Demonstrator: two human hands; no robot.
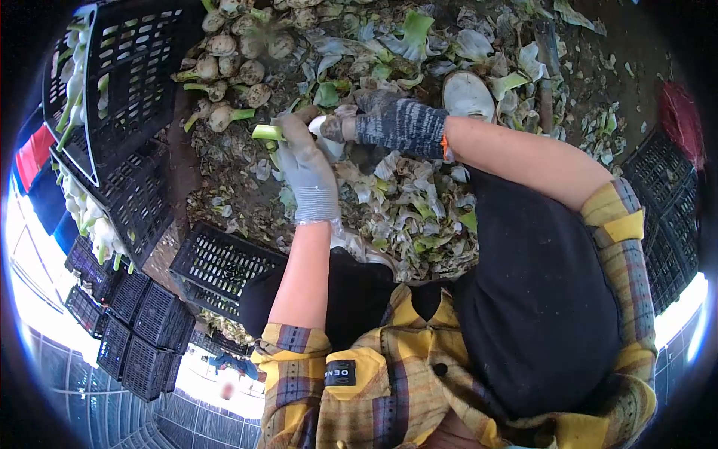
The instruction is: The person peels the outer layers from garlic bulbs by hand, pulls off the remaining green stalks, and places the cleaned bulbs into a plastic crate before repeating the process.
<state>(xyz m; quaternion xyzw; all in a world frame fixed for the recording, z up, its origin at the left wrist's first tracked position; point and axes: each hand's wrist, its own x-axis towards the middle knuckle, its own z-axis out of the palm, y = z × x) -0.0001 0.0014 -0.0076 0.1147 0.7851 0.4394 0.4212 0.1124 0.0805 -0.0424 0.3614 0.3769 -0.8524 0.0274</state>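
Observation:
My left hand (301, 153), in a pale grey glove, is closed around a bulb with a green stem (267, 132). The cut stem pokes out on the left of the fingers, and the glove hides part of the bulb. Against its right side is my right hand (366, 118), in a dark striped knit glove with the fingers curled in. White skin shows between the two hands, by the right thumb. I cannot tell what the right fingers grip. Just beyond the left hand lies a heap of unpeeled bulbs (222, 46) with short green stems and soil on them.
Peeled skins and leaves (419, 202) cover the ground. Black crates (131, 75) with white bulbs stand at the left, more crates (146, 329) stacked beyond. A low black crate (224, 262) sits near my left knee. A crate (662, 202) and red netting (680, 123) are at right.

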